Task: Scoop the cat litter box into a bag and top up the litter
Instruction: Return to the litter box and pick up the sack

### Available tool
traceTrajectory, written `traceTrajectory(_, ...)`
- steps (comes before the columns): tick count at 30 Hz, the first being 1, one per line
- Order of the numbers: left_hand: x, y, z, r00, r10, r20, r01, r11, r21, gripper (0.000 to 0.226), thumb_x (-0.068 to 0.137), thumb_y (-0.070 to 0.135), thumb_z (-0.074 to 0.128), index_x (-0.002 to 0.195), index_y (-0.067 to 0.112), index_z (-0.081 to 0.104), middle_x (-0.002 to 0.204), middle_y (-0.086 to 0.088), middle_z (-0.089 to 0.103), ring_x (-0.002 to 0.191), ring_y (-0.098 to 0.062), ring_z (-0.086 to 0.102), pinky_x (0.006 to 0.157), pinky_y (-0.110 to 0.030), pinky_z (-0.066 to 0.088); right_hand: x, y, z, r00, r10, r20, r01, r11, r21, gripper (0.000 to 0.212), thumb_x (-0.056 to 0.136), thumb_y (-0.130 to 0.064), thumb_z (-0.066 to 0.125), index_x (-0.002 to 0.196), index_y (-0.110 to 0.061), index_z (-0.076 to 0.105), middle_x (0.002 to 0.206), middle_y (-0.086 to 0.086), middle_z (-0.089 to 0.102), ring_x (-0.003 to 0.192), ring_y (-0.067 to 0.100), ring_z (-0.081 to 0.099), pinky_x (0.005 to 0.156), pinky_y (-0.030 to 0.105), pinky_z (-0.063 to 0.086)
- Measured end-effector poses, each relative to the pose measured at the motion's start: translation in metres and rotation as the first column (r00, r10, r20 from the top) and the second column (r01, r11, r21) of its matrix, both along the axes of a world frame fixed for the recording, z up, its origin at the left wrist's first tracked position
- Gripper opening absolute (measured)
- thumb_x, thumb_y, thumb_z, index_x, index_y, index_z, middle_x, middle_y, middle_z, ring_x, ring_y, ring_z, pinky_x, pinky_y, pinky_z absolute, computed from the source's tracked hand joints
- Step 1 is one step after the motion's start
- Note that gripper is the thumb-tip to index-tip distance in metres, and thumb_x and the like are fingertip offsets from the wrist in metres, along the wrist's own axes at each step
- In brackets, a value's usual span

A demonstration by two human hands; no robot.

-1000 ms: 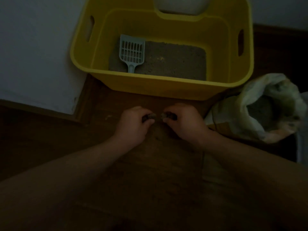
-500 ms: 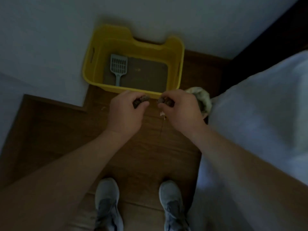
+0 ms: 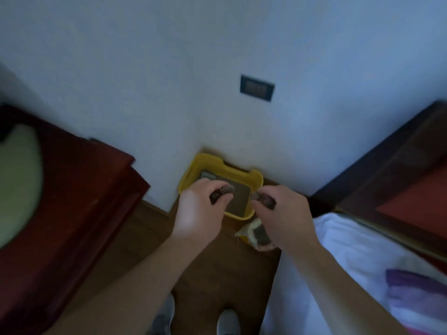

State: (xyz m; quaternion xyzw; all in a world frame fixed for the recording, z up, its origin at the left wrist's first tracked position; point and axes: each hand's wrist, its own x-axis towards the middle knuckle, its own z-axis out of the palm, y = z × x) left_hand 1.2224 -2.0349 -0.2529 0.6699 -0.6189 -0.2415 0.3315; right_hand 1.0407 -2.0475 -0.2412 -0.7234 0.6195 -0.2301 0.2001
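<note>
Each hand, left and right, pinches a lumpy grey clump above the yellow plastic box.

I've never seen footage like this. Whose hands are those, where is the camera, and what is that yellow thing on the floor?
There is no machine here: a person wears a wide-angle camera on the head, looking down, so you see their own arms and shoes. The left hand and right hand each pinch a small dark lump, held out in front, above the floor. I cannot tell what the lumps are. Below them, in the corner of the white wall, stands a yellow litter box with grey litter inside. Beside it on the wooden floor sits an open bag. A dark red cabinet is at the left, white bedding at the right.
</note>
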Motion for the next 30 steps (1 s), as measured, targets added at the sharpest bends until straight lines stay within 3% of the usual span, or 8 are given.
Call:
traceTrajectory(5,0.021,0.038,0.099,0.993,0.099,-0.066,-0.102,0.994,-0.049,0.016,0.089,0.027,0.073,0.105,0.028,0.072,0.092,0.020,0.066,0.088,0.006,0.061,0.073,-0.007,0.049,0.025,0.015,0.103,0.990,0.137,0.033,-0.134,0.988,-0.080,0.012,0.083,-0.026,0.076,0.094,-0.022,0.073,0.074,-0.017,0.054,0.064,-0.005,0.045,0.059,0.005,0.031)
traceTrajectory(8,0.038,0.069,0.141,0.977,0.190,-0.099,-0.197,0.979,-0.059,0.017,0.088,0.027,0.074,0.105,0.027,0.073,0.090,0.023,0.065,0.091,0.011,0.060,0.071,-0.002,0.045,0.047,0.031,0.147,0.969,0.245,0.026,-0.243,0.968,-0.063,0.022,0.085,-0.031,0.074,0.105,-0.021,0.074,0.080,-0.018,0.058,0.067,-0.007,0.049,0.060,0.007,0.033)
traceTrajectory(12,0.070,0.119,0.186,0.952,0.283,-0.116,-0.291,0.955,-0.059,0.016,0.088,0.023,0.074,0.103,0.023,0.075,0.090,0.019,0.067,0.090,0.010,0.060,0.070,-0.003,0.046,0.081,0.062,0.198,0.936,0.353,0.005,-0.351,0.931,-0.095,0.011,0.084,-0.031,0.076,0.093,-0.024,0.074,0.068,-0.024,0.050,0.061,-0.004,0.051,0.050,0.009,0.033)
traceTrajectory(14,0.088,0.149,0.202,0.940,0.321,-0.113,-0.329,0.943,-0.057,0.017,0.088,0.022,0.074,0.105,0.023,0.075,0.091,0.019,0.067,0.090,0.009,0.061,0.070,-0.003,0.046,0.101,0.082,0.216,0.922,0.387,0.002,-0.385,0.918,-0.098,0.012,0.085,-0.032,0.074,0.089,-0.020,0.074,0.068,-0.018,0.057,0.060,-0.002,0.053,0.049,0.013,0.039)
traceTrajectory(17,0.117,0.199,0.218,0.916,0.385,-0.114,-0.394,0.916,-0.074,0.018,0.087,0.022,0.075,0.105,0.024,0.075,0.094,0.020,0.066,0.093,0.013,0.059,0.071,0.000,0.044,0.135,0.115,0.232,0.888,0.458,0.042,-0.454,0.887,-0.085,0.015,0.086,-0.030,0.073,0.089,-0.015,0.075,0.076,-0.002,0.069,0.067,0.010,0.061,0.061,0.035,0.054)
traceTrajectory(20,0.146,0.256,0.227,0.880,0.459,-0.120,-0.470,0.878,-0.090,0.017,0.086,0.023,0.076,0.102,0.026,0.076,0.093,0.021,0.066,0.094,0.017,0.057,0.071,0.003,0.041,0.172,0.156,0.241,0.839,0.540,0.069,-0.533,0.840,-0.096,0.019,0.084,-0.028,0.075,0.100,-0.018,0.077,0.083,-0.006,0.071,0.072,0.005,0.062,0.067,0.018,0.053)
traceTrajectory(23,0.177,0.324,0.235,0.843,0.527,-0.108,-0.536,0.841,-0.077,0.014,0.085,0.025,0.076,0.099,0.028,0.076,0.094,0.019,0.068,0.091,0.009,0.061,0.074,-0.002,0.044,0.214,0.209,0.246,0.790,0.608,0.081,-0.598,0.793,-0.119,0.022,0.082,-0.025,0.079,0.101,-0.015,0.077,0.082,-0.010,0.068,0.070,-0.004,0.060,0.064,0.000,0.043)
traceTrajectory(30,0.243,0.500,0.241,0.676,0.730,-0.102,-0.737,0.672,-0.069,0.014,0.085,0.026,0.077,0.098,0.030,0.077,0.093,0.018,0.069,0.088,0.006,0.064,0.076,-0.009,0.051,0.322,0.346,0.246,0.597,0.793,0.126,-0.788,0.608,-0.096,0.018,0.080,-0.025,0.080,0.097,-0.019,0.077,0.083,-0.018,0.064,0.079,-0.007,0.060,0.069,0.002,0.042)
